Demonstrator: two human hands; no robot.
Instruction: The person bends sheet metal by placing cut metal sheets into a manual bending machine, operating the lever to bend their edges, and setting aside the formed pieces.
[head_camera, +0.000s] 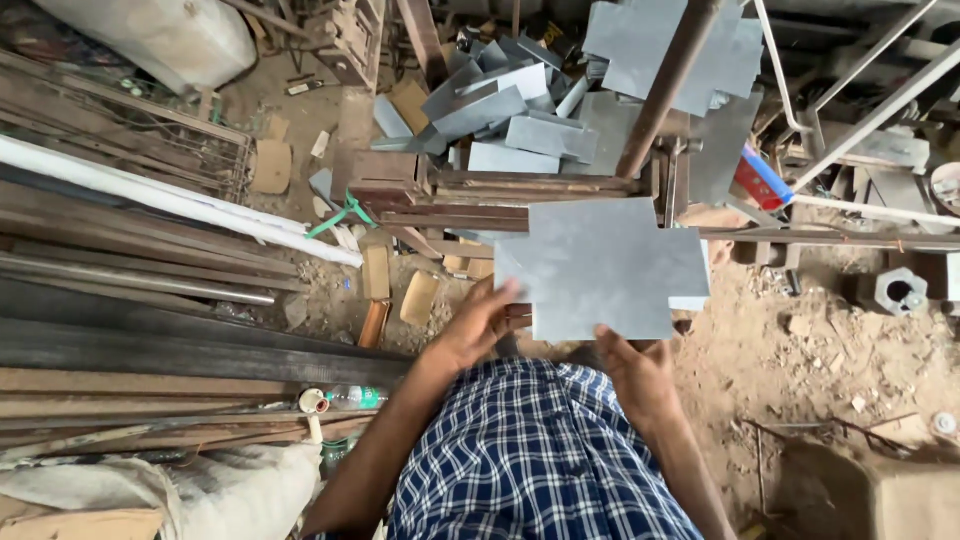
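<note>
I hold a flat grey sheet-metal piece (605, 268) with notched corners, lying roughly level in front of my checked shirt. My left hand (478, 325) grips its near left edge, fingers curled under the notch. My right hand (637, 372) holds the near edge from below, thumb on top. The far edge of the sheet rests at a rusty brown metal bending frame (480, 200) with a long lever bar (665, 85) rising from it.
A heap of bent grey metal pieces (520, 120) lies behind the frame. Long steel bars and a white pipe (150, 195) lie at the left. A white sack (200, 490) sits at lower left. Sandy floor with debris (820, 340) spreads right, under white rod frames (860, 110).
</note>
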